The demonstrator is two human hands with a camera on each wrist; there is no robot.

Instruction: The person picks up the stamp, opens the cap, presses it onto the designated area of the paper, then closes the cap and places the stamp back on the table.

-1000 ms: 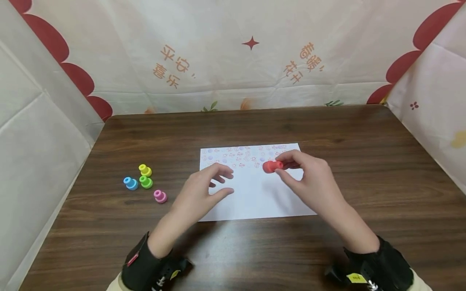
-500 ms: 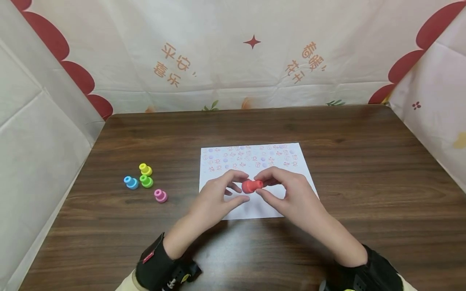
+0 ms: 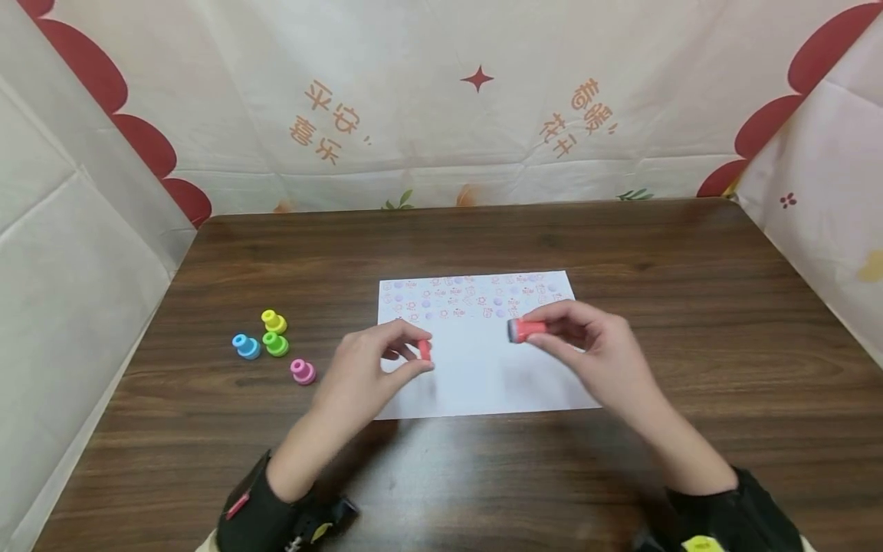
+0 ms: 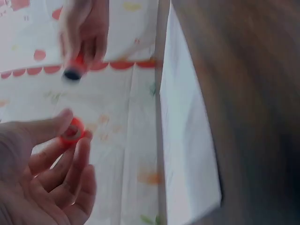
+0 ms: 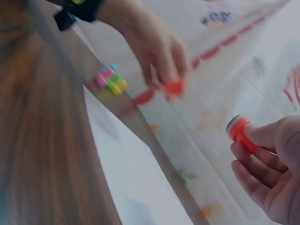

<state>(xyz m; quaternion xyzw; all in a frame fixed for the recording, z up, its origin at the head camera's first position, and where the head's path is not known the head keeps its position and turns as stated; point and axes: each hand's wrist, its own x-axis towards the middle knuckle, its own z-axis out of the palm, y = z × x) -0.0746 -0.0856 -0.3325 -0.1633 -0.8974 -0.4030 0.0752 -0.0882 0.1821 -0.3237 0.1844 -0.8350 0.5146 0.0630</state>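
Between thumb and fingertips my right hand (image 3: 586, 341) holds a red stamp (image 3: 526, 330) on its side, above the paper. Its dark stamping end faces left, uncovered. My left hand (image 3: 366, 368) pinches a small red cap (image 3: 424, 350) over the paper's left part. In the left wrist view the cap (image 4: 72, 133) shows as a hollow ring between thumb and fingers. The right wrist view shows the stamp (image 5: 241, 131) with its dark face rim. Under both hands lies a white sheet of paper (image 3: 476, 376), with rows of small red and purple prints along its far part.
To the left on the brown table (image 3: 207, 452) stand a yellow stamp (image 3: 274, 321), a blue stamp (image 3: 246, 346), a green stamp (image 3: 275, 343) and a pink stamp (image 3: 303, 372). A white printed cloth (image 3: 428, 130) hangs behind the table.
My hands came together over the paper at the red stamp, then parted. The cap came off with my left hand moving left, while my right hand moved right with the stamp.
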